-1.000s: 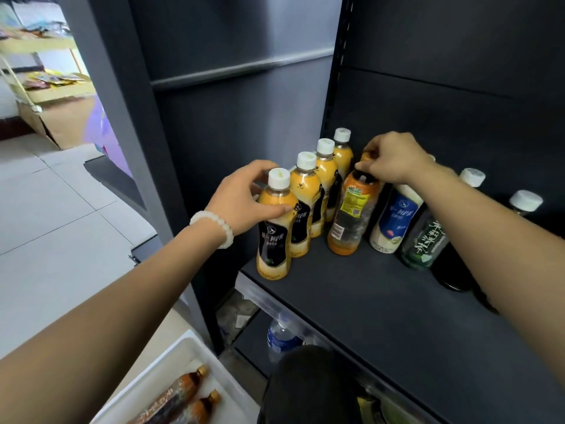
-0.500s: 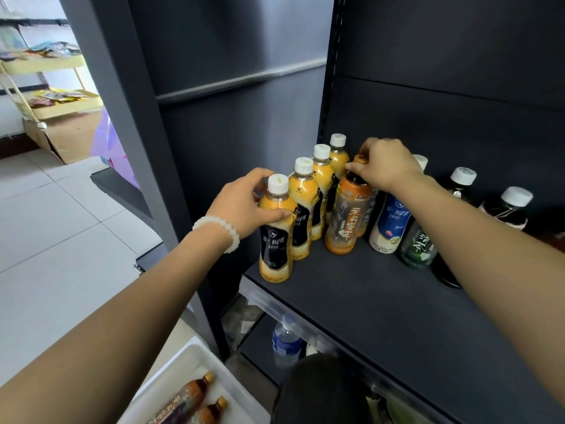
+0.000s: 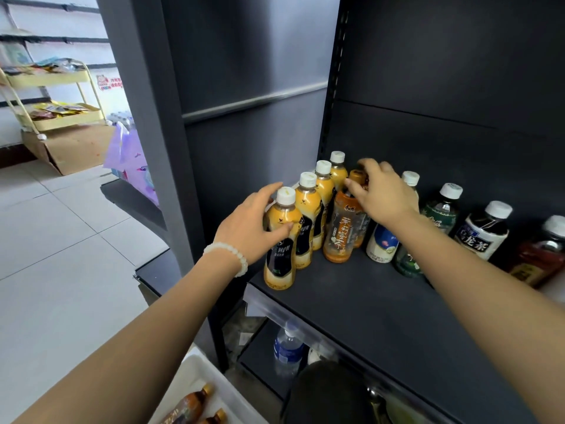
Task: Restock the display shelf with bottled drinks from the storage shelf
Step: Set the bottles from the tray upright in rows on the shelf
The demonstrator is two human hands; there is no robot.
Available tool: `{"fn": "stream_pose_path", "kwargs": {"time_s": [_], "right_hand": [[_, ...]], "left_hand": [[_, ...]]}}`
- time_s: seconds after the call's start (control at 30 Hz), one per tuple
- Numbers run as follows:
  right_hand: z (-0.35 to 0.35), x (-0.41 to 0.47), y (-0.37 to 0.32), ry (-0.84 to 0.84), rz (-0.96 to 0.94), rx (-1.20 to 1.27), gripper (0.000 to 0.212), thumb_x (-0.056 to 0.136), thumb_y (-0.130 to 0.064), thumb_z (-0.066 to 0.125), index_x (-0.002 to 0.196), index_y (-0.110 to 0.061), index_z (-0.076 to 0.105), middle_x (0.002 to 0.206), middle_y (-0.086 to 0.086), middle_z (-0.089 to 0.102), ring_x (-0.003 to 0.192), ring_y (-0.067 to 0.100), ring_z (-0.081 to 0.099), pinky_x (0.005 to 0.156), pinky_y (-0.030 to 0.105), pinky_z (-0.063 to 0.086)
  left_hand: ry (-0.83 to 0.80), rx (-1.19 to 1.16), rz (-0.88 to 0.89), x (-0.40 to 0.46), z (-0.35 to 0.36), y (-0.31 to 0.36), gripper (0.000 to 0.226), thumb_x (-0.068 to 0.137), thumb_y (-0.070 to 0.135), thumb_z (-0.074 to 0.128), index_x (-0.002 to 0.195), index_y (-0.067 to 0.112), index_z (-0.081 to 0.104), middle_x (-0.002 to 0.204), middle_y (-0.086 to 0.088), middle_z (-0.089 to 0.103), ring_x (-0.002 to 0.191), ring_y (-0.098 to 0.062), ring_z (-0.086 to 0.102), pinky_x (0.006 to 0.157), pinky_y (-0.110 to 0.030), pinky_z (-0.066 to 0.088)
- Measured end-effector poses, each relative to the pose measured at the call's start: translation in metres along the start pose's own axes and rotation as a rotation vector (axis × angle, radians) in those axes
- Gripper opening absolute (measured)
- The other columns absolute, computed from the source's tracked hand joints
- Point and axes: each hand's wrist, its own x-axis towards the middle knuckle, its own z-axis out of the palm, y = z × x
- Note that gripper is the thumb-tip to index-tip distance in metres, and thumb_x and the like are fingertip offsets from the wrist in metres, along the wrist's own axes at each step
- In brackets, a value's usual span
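Nearest, bottom left: white bin (image 3: 195, 371) holding brown bottles (image 3: 186, 408). On the dark shelf (image 3: 382, 316), left hand (image 3: 250, 221) curled round the front milk tea bottle (image 3: 281, 240) of the row. Farther right, right hand (image 3: 382, 194) clamped on the orange tea bottle (image 3: 341, 231), standing upright beside that row.

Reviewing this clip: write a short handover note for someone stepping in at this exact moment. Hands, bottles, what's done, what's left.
Left hand: grips the front milk tea bottle of a row of four on the dark shelf.
Right hand: fingers over the cap of the orange tea bottle, which stands upright beside that row.
Done: a line of mixed bottles stands along the back of the shelf, to the right.
Left: two brown bottles lie in the white bin at lower left, probably next to go up; the front of the shelf is bare.
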Motion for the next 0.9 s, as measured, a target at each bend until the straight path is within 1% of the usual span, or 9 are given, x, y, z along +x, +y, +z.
{"fn": "stream_pose_path", "kwargs": {"time_s": [0.17,0.23,0.27,0.4,0.53,0.67,0.77,0.83,0.9], "right_hand": [[-0.009,-0.055,-0.025,0.057,-0.119,0.040,0.047,0.095,-0.045,0.042,0.134,-0.020,0.043,0.131,0.008,0.047,0.114,0.032,0.052,0.076,0.039,0.046],[-0.008,-0.082,-0.037,0.074,-0.185,0.069,0.045,0.094,-0.043,0.043,0.132,-0.018,0.046,0.127,0.007,0.048,0.116,0.029,0.050,0.078,0.039,0.047],[-0.005,-0.097,-0.044,0.080,-0.219,0.079,0.045,0.095,-0.042,0.043,0.131,-0.017,0.047,0.126,0.006,0.048,0.117,0.028,0.049,0.080,0.039,0.046],[0.014,-0.158,-0.073,0.092,-0.330,0.132,0.039,0.095,-0.037,0.046,0.126,-0.014,0.053,0.120,0.006,0.053,0.111,0.026,0.052,0.082,0.038,0.046],[0.049,-0.212,-0.100,0.076,-0.425,0.178,0.030,0.093,-0.030,0.049,0.113,-0.011,0.060,0.106,0.005,0.060,0.098,0.024,0.058,0.067,0.025,0.039],[0.104,-0.252,-0.126,-0.122,-0.462,0.222,0.029,0.093,-0.030,0.051,0.114,-0.011,0.059,0.111,0.006,0.061,0.100,0.027,0.061,0.065,0.033,0.047],[0.152,-0.268,-0.140,-0.444,-0.388,0.138,0.036,0.096,-0.036,0.043,0.125,-0.016,0.048,0.126,0.006,0.050,0.108,0.029,0.056,0.074,0.036,0.044],[0.187,-0.275,-0.145,-0.635,-0.357,0.059,0.037,0.096,-0.040,0.038,0.126,-0.017,0.045,0.128,0.006,0.046,0.108,0.030,0.055,0.077,0.038,0.045],[0.220,-0.279,-0.145,-0.769,-0.298,0.013,0.038,0.097,-0.041,0.036,0.124,-0.016,0.045,0.128,0.008,0.046,0.108,0.031,0.055,0.079,0.040,0.046]], "left_hand": [[0.054,0.198,0.027,-0.045,-0.008,-0.003,0.056,0.089,0.052,0.045,0.140,0.031,0.035,0.133,0.004,0.049,0.118,-0.019,0.049,0.087,-0.036,0.048],[0.043,0.325,0.014,-0.069,-0.010,-0.009,0.065,0.084,0.060,0.027,0.139,0.027,0.040,0.129,0.001,0.052,0.113,-0.023,0.052,0.083,-0.037,0.048],[0.036,0.390,0.010,-0.082,-0.011,-0.014,0.068,0.083,0.060,0.023,0.138,0.026,0.041,0.127,0.000,0.053,0.110,-0.024,0.053,0.081,-0.037,0.047],[0.011,0.483,-0.056,-0.141,-0.009,-0.039,0.051,0.093,0.050,0.039,0.139,0.027,0.041,0.128,-0.001,0.054,0.112,-0.024,0.052,0.084,-0.037,0.046],[-0.038,0.499,-0.175,-0.203,-0.007,-0.065,0.050,0.095,0.050,0.036,0.139,0.027,0.040,0.127,-0.001,0.054,0.114,-0.024,0.051,0.085,-0.036,0.045],[-0.095,0.478,-0.351,-0.260,-0.005,-0.108,0.052,0.093,0.051,0.038,0.140,0.028,0.038,0.130,-0.002,0.052,0.117,-0.024,0.049,0.084,-0.034,0.044],[-0.159,0.404,-0.514,-0.297,-0.001,-0.143,0.057,0.091,0.054,0.043,0.142,0.032,0.033,0.136,-0.001,0.049,0.121,-0.025,0.047,0.089,-0.038,0.044],[-0.208,0.368,-0.613,-0.320,0.008,-0.168,0.057,0.090,0.054,0.045,0.142,0.033,0.033,0.136,-0.001,0.049,0.121,-0.025,0.047,0.092,-0.038,0.044],[-0.256,0.362,-0.682,-0.338,0.021,-0.193,0.056,0.090,0.054,0.045,0.140,0.032,0.036,0.136,0.000,0.050,0.122,-0.024,0.047,0.095,-0.037,0.043]]}}
